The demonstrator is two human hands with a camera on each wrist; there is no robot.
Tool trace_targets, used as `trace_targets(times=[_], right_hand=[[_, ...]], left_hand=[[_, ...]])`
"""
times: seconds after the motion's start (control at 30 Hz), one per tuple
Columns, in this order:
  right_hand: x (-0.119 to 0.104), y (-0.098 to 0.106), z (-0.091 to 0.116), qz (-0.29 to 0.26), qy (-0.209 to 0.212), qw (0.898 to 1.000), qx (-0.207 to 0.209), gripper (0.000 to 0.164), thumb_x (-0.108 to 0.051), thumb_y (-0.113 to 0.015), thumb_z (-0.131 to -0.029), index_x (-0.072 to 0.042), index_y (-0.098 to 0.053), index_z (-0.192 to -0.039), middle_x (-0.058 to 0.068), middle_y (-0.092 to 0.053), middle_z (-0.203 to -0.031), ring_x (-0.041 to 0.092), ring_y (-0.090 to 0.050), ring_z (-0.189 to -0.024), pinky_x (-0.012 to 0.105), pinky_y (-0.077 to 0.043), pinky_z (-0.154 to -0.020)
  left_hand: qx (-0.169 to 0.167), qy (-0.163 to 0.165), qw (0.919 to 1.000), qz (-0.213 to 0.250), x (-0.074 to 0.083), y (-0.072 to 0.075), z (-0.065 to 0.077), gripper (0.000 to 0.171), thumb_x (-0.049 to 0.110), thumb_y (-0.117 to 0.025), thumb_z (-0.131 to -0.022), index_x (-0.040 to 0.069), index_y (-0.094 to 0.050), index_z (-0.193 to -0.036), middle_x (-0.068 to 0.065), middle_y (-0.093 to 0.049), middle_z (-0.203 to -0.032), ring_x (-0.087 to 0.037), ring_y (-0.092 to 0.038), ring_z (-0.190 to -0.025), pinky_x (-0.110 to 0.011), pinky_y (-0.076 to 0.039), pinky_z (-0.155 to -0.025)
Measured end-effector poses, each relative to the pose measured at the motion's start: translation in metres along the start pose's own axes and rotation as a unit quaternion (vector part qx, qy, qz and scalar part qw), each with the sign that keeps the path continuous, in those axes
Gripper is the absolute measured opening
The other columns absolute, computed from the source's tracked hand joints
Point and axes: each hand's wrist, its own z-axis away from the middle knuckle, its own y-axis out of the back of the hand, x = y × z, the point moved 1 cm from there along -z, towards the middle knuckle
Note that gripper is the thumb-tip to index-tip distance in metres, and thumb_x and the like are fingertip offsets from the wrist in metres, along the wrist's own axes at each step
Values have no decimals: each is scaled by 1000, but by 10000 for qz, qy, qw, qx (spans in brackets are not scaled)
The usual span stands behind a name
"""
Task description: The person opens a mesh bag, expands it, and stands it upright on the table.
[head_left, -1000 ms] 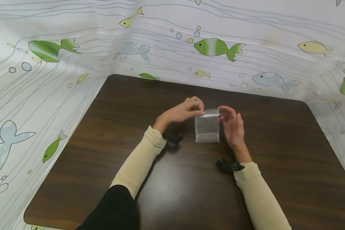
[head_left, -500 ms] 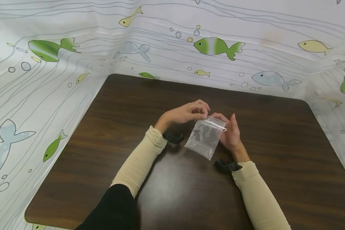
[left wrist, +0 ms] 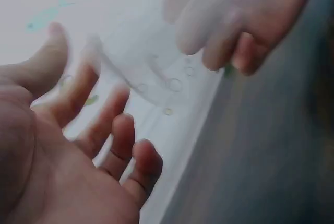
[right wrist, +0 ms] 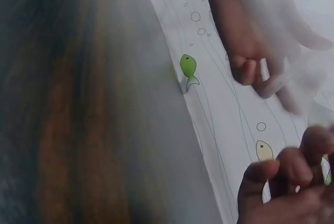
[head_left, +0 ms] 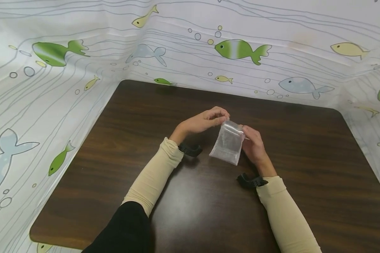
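A small sheer white drawstring pouch (head_left: 228, 142) hangs above the table between the two hands, tilted, its ribbon-lined mouth upward. My right hand (head_left: 254, 144) grips its upper right side, thumb in front and fingers behind. At the upper left corner is my left hand (head_left: 205, 121), fingertips at the pouch's edge. In the left wrist view, the thumb and index of that left hand (left wrist: 78, 145) stand apart, fingers loosely bent. The pouch looks flat, and nothing shows inside it. Blur softens it in both wrist views.
A dark wood-grain table (head_left: 183, 200) with rounded corners lies under the hands. White sheeting (head_left: 190, 59) printed with fish surrounds its back and sides. Black bands sit at both wrists, over cream sleeves (head_left: 155, 172).
The pouch first hung straight, swung down with its bottom to the left, then rose slightly and turned partly upright. My right thumb has moved onto its front edge.
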Motion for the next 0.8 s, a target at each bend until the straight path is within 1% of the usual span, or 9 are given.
trace_targets(times=[0.07,0.1,0.2,0.3,0.37,0.47,0.57,0.67,0.8], right_hand=[[-1,2,-1,-201,-142,9989,389,42,-16,-38,-112,-18,-70,-86,-8,-66,-89,7,-59,-86,24,-48,-79],[-3,3,-1,-430,-227,9972,573,42,-15,-37,-112,-17,-69,-85,-7,-65,-89,8,-58,-87,24,-48,-80],[-5,6,-2,-1008,-483,9872,1139,41,-18,-37,-113,-18,-70,-88,-7,-64,-92,9,-58,-90,24,-49,-83],[-4,6,-4,-1407,-536,9783,1423,38,-20,-38,-113,-16,-69,-92,-5,-62,-96,10,-58,-95,25,-49,-87],[-4,8,-4,-1468,-480,9777,1420,36,-19,-37,-113,-15,-67,-94,-4,-61,-98,10,-57,-97,25,-46,-91],[-1,10,-4,-1193,-401,9832,1318,38,-17,-35,-114,-14,-64,-89,-5,-57,-93,11,-51,-89,25,-41,-85],[2,12,-4,-512,-421,9905,1209,40,-18,-34,-114,-15,-59,-83,-5,-49,-84,12,-41,-77,27,-35,-75],[3,15,-5,142,-414,9921,1179,38,-19,-36,-114,-15,-55,-82,-4,-43,-78,13,-36,-71,27,-31,-70],[2,18,-6,589,-496,9892,1246,36,-18,-39,-114,-14,-55,-81,-4,-44,-77,12,-35,-68,25,-31,-67]], left_hand=[[199,258,9995,41,-5,-4,4,37,25,-37,-115,10,-41,-148,-19,-42,-154,-39,-48,-129,-47,-47,-96],[237,394,9989,64,-9,-7,7,41,28,-36,-115,12,-34,-153,-19,-43,-155,-40,-50,-126,-46,-48,-92],[174,765,9968,131,-21,-18,21,52,31,-39,-114,15,-22,-160,-17,-50,-151,-33,-59,-119,-38,-49,-86],[34,794,9966,238,-29,-28,32,65,28,-53,-109,14,-19,-163,-14,-57,-141,-26,-67,-107,-34,-51,-85],[89,690,9972,263,-32,-35,34,74,27,-62,-104,15,-20,-163,-11,-60,-136,-21,-70,-104,-33,-52,-87],[470,476,9975,222,-34,-42,34,72,25,-68,-101,14,-29,-161,-11,-65,-124,-19,-70,-94,-33,-54,-80],[796,396,9959,192,-37,-46,35,59,21,-66,-103,14,-38,-155,-11,-69,-115,-20,-67,-85,-31,-53,-72],[886,286,9953,278,-38,-45,37,53,17,-63,-105,13,-41,-153,-11,-69,-111,-25,-65,-83,-32,-52,-72],[935,156,9950,318,-39,-44,38,54,15,-62,-105,9,-41,-154,-12,-68,-111,-27,-66,-83,-32,-52,-72]])
